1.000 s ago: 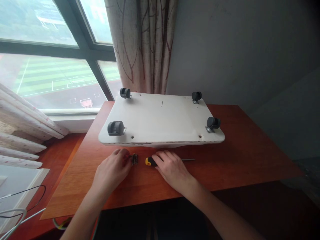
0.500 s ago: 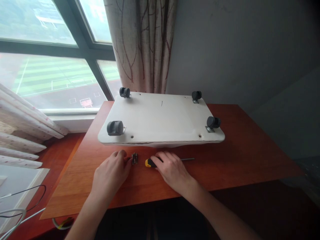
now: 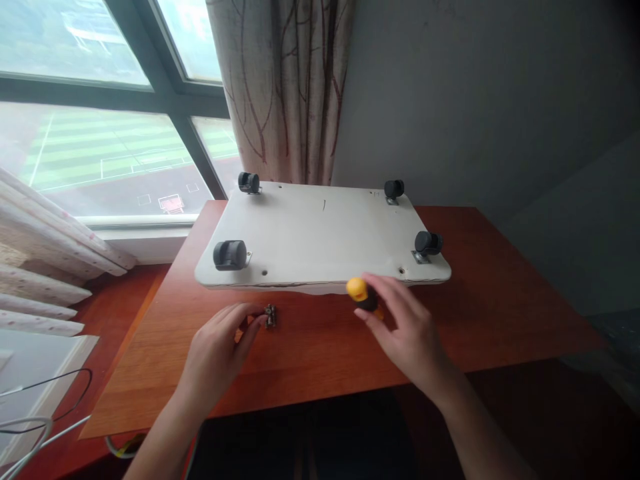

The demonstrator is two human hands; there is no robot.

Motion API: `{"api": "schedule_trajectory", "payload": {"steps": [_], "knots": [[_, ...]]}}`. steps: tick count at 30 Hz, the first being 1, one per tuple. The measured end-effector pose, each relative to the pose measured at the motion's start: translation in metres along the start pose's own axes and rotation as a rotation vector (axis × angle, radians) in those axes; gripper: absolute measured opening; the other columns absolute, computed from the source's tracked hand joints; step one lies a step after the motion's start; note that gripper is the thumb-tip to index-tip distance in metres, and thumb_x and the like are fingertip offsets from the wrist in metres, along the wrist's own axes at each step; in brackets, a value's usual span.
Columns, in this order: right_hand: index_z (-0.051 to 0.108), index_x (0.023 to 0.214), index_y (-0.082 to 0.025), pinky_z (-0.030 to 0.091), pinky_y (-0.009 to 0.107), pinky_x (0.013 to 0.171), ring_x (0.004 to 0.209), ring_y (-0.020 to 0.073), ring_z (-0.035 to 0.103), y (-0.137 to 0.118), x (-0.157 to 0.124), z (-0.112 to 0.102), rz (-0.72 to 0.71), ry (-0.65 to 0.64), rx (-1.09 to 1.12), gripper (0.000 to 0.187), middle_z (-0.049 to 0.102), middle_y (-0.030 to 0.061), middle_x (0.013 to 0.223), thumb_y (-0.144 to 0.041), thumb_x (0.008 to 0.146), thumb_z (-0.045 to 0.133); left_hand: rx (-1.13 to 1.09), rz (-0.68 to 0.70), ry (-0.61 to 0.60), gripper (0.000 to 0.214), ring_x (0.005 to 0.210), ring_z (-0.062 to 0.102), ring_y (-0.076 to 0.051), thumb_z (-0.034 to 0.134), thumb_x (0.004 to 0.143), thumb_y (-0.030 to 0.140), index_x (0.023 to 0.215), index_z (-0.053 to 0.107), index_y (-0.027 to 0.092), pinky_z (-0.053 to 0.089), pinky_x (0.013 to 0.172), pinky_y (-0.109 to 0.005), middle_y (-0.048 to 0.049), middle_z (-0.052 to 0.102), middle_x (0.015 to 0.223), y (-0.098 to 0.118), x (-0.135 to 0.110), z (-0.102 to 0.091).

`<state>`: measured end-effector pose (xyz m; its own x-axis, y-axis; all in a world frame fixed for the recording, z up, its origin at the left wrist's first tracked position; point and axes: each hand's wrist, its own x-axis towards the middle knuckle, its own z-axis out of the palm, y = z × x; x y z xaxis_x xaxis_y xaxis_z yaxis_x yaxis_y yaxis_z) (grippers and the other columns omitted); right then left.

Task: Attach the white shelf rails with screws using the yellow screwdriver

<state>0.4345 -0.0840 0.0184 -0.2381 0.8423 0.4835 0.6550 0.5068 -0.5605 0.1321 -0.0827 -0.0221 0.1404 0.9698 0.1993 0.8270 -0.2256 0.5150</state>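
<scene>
My right hand (image 3: 410,337) grips a screwdriver (image 3: 357,289) by its yellow-and-black handle, raised over the table's front half; its shaft is hidden behind the hand. The fingertips of my left hand (image 3: 215,347) pinch at a small cluster of metal screws (image 3: 271,316) on the tabletop. Beyond both hands lies a white board (image 3: 320,233) with a caster wheel standing up at each corner. The near left caster (image 3: 230,255) and near right caster (image 3: 427,244) have metal plates. Holes show along the board's near edge, one (image 3: 401,271) close to the right caster.
The reddish-brown wooden table (image 3: 500,293) carries everything and runs on to the right. Behind it hang a patterned curtain (image 3: 290,87) and a grey wall (image 3: 450,100). A window (image 3: 110,153) is at the left, and cables (image 3: 45,427) lie at the lower left.
My right hand has lifted the screwdriver off the table and moved right, its handle end now tipped up. My left hand has stayed by the screws, which have shifted slightly.
</scene>
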Motion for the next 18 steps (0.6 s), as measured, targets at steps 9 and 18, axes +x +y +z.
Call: {"api": "schedule_trajectory", "payload": {"steps": [9,18], "knots": [[0.048,0.136,-0.037,0.06,0.044,0.088,0.105,0.0215,0.068,0.003,0.021,-0.054,0.402,0.445,0.709,0.046,0.063,0.0042,0.117,-0.036,0.092,0.061,-0.444,0.273,-0.014,0.006,0.074,0.062,-0.013,0.058,0.095,0.018,0.099,0.06,0.023,0.049,0.065,-0.023,-0.0028,0.068,0.089,0.036,0.001,0.025],[0.051,0.133,-0.036,0.062,0.039,0.085,0.099,0.0182,0.069,0.001,0.018,-0.04,0.437,0.437,0.756,0.044,0.063,0.0034,0.116,-0.039,0.091,0.063,-0.533,0.307,-0.073,0.008,0.074,0.062,-0.014,0.056,0.095,0.016,0.093,0.06,0.023,0.049,0.065,-0.024,-0.0028,0.066,0.083,0.057,0.006,0.023]]}}
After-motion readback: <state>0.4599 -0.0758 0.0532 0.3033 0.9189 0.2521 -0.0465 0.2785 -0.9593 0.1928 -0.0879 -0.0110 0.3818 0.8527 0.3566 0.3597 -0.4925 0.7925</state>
